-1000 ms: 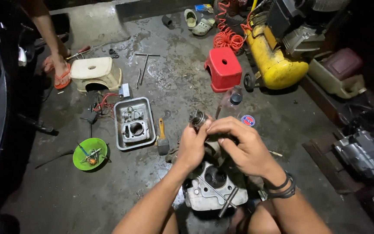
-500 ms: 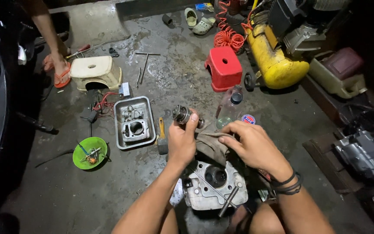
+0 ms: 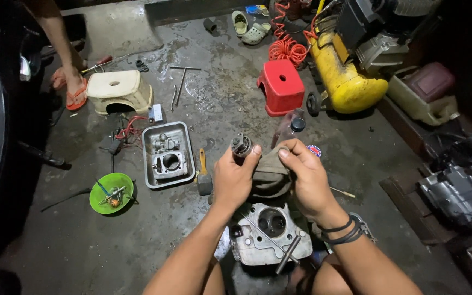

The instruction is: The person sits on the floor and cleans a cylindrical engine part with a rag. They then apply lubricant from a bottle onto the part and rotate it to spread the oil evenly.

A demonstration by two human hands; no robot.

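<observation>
My left hand [image 3: 234, 177] holds a small round metal engine part [image 3: 241, 145] up at its fingertips. My right hand [image 3: 307, 175] grips a dirty grey-brown rag [image 3: 269, 173] right beside it, with dark bands on its wrist. Below both hands a pale metal cylinder head [image 3: 269, 232] lies on the concrete floor, a metal rod [image 3: 288, 254] resting across its lower right corner.
A grey metal tray [image 3: 149, 158] with engine parts and a green bowl [image 3: 98, 199] of small parts lie to the left, with a brush [image 3: 204, 176] between. A red stool [image 3: 282, 87], yellow compressor tank [image 3: 345, 76], white stool [image 3: 118, 90] and another person's foot [image 3: 75, 90] lie farther off.
My hands have drawn apart: the left hand lifted the round metal part away to the left, while the right hand kept the rag. The view has hardly shifted.
</observation>
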